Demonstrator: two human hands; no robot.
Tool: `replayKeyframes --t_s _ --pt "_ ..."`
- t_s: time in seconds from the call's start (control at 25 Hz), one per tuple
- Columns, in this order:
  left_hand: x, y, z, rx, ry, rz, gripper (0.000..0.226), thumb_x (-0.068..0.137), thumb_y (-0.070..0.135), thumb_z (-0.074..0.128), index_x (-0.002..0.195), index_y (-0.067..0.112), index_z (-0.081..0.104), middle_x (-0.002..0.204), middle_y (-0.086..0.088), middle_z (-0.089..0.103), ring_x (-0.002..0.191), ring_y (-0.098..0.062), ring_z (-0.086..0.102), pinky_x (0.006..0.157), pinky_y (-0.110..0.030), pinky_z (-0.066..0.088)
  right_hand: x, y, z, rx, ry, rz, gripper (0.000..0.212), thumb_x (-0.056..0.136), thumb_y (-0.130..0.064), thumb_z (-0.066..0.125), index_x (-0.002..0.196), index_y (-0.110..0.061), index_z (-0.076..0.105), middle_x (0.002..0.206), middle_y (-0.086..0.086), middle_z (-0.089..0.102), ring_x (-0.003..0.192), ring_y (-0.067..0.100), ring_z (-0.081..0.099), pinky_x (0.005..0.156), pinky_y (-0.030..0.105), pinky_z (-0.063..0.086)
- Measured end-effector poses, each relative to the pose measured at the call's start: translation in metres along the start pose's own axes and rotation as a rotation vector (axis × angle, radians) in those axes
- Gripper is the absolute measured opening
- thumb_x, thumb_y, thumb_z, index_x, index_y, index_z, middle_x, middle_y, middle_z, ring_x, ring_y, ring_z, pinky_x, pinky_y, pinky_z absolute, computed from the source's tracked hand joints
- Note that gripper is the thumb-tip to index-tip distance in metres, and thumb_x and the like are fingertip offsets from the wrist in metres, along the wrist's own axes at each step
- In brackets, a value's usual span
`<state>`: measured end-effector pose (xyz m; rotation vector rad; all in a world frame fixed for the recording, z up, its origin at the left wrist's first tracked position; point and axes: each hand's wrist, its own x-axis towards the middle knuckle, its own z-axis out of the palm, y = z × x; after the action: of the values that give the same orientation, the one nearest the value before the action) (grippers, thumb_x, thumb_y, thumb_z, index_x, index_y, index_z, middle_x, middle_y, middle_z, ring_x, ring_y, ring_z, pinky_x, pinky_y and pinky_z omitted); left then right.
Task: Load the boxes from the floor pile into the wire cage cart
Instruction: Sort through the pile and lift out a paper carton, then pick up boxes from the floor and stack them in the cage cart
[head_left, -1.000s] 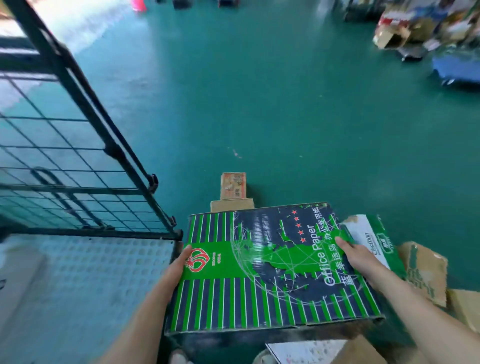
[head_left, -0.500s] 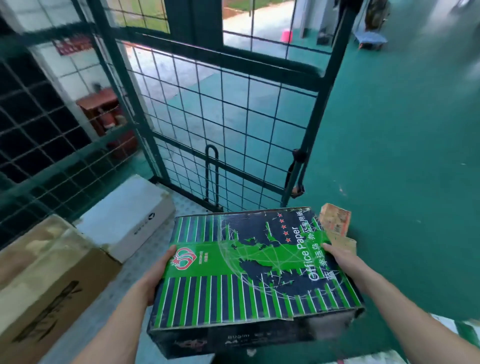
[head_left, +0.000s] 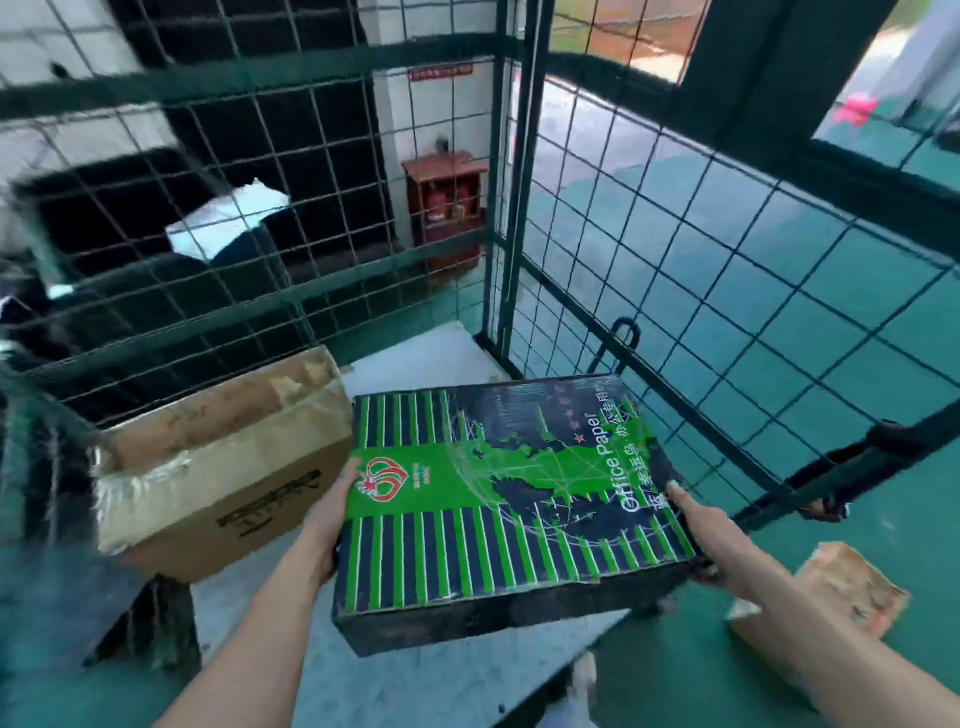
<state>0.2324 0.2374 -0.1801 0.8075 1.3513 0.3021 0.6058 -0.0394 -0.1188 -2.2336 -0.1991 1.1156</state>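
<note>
From the head camera, the office paper box (head_left: 498, 493), dark with green stripes and a green map print, is held in the air between two bare forearms. It is just inside the open front of the wire cage cart (head_left: 511, 208) and above the cart's pale deck (head_left: 415, 675). Its near edge is tipped a little downward.

The left grip (head_left: 335, 514) clasps the box's left side. The thumb lies along the top edge by the red logo, and the fingers go out of sight beneath. The right grip (head_left: 701, 530) holds the right side near the front corner. Its thumb presses on the lid, and its fingers are also hidden underneath. Both are closed on the box, carrying it between them.

A brown carton (head_left: 218, 467) with torn tape stands on the deck just left of the held box. The two may be touching, but the blur makes this hard to judge. A white box (head_left: 431, 353) lies behind in the far corner, partly covered by the held box.

Outside the mesh, a small worn box (head_left: 841, 587) rests on the green floor (head_left: 909, 519) to the right. A red cabinet (head_left: 447, 208) stands beyond the back wall of the cage.
</note>
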Motion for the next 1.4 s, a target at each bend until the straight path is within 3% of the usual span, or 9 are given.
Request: replayKeyframes --t_s 0.12,0.2,0.36,0.52,0.64,0.8,0.92,1.16,1.4 --pt "0.003 0.025 0.005 -0.055 0.069 0.027 0.076 0.064 0.077 0.071 0.109 0.016 0.078 0.108 -0.015 0.077 0.104 -0.036 0.073 0.104 -0.054 0.05 0.046 -0.043 0.012 -0.112 0.005 -0.039 0.101 0.087 -0.079 0.04 0.149 0.001 0.04 0.158 0.022 0.036 0.14 0.042 0.04 0.116 0.057 0.033" --pt "0.017 0.042 0.016 -0.112 0.108 0.059 0.06 0.077 0.064 0.073 0.109 0.013 0.078 0.11 -0.015 0.076 0.104 -0.037 0.072 0.103 -0.054 0.05 0.086 -0.062 0.014 -0.158 0.021 -0.051 0.1 0.088 -0.079 0.039 0.146 0.003 0.044 0.155 0.024 0.039 0.135 0.043 0.045 0.114 0.057 0.035" --pt "0.045 0.067 0.049 -0.144 0.257 0.073 0.044 0.091 0.037 0.068 0.12 0.003 0.068 0.113 -0.015 0.075 0.109 -0.037 0.068 0.105 -0.056 0.047 0.18 -0.098 0.011 -0.149 0.0 -0.039 0.118 0.054 -0.105 0.035 0.1 -0.001 0.066 0.108 0.022 0.069 0.093 0.035 0.065 0.098 0.054 0.051" --pt "0.083 0.088 0.09 -0.075 0.301 0.035 0.062 0.084 0.046 0.073 0.133 0.011 0.058 0.127 -0.011 0.069 0.109 -0.027 0.067 0.102 -0.053 0.048 0.28 -0.12 0.009 -0.191 -0.079 -0.047 0.115 0.059 -0.105 0.034 0.091 0.001 0.061 0.087 0.021 0.068 0.072 0.025 0.057 0.075 0.044 0.048" --pt "0.118 0.098 0.122 0.059 0.307 -0.047 0.062 0.095 0.041 0.064 0.145 0.008 0.045 0.135 -0.003 0.058 0.122 -0.032 0.058 0.105 -0.051 0.045 0.305 -0.155 0.025 -0.176 -0.094 -0.113 0.078 0.078 -0.089 0.036 0.071 -0.011 0.036 0.058 0.004 0.039 0.056 0.019 0.038 0.063 0.037 0.033" --pt "0.188 0.089 0.129 0.151 0.31 0.006 0.049 0.092 0.03 0.072 0.132 0.02 0.046 0.12 0.003 0.056 0.102 -0.019 0.055 0.095 -0.035 0.042 0.348 -0.179 0.058 -0.173 -0.063 -0.152 0.068 0.091 -0.072 0.036 0.07 -0.008 0.042 0.062 0.008 0.039 0.06 0.02 0.039 0.06 0.035 0.028" --pt "0.241 0.078 0.125 0.171 0.361 0.012 0.045 0.092 0.029 0.072 0.129 0.021 0.047 0.12 0.001 0.06 0.096 -0.016 0.058 0.09 -0.034 0.044 0.397 -0.187 0.086 -0.197 -0.047 -0.152 0.072 0.091 -0.073 0.036 0.071 -0.005 0.048 0.064 0.009 0.041 0.059 0.019 0.037 0.055 0.034 0.025" --pt "0.317 0.069 0.099 0.256 0.459 0.067 0.074 0.086 0.042 0.076 0.148 0.017 0.044 0.144 -0.004 0.056 0.127 -0.026 0.055 0.109 -0.046 0.043 0.472 -0.217 0.143 -0.178 -0.062 -0.298 0.062 0.094 -0.069 0.04 0.06 -0.019 0.029 0.048 -0.003 0.028 0.047 0.015 0.027 0.051 0.028 0.022" --pt "0.371 0.064 0.08 0.308 0.507 0.193 0.078 0.091 0.036 0.073 0.154 0.016 0.032 0.153 -0.004 0.046 0.135 -0.026 0.047 0.108 -0.04 0.036 0.54 -0.246 0.2 -0.201 -0.024 -0.447 0.062 0.097 -0.064 0.046 0.06 -0.016 0.031 0.054 0.004 0.03 0.052 0.019 0.033 0.057 0.033 0.031"
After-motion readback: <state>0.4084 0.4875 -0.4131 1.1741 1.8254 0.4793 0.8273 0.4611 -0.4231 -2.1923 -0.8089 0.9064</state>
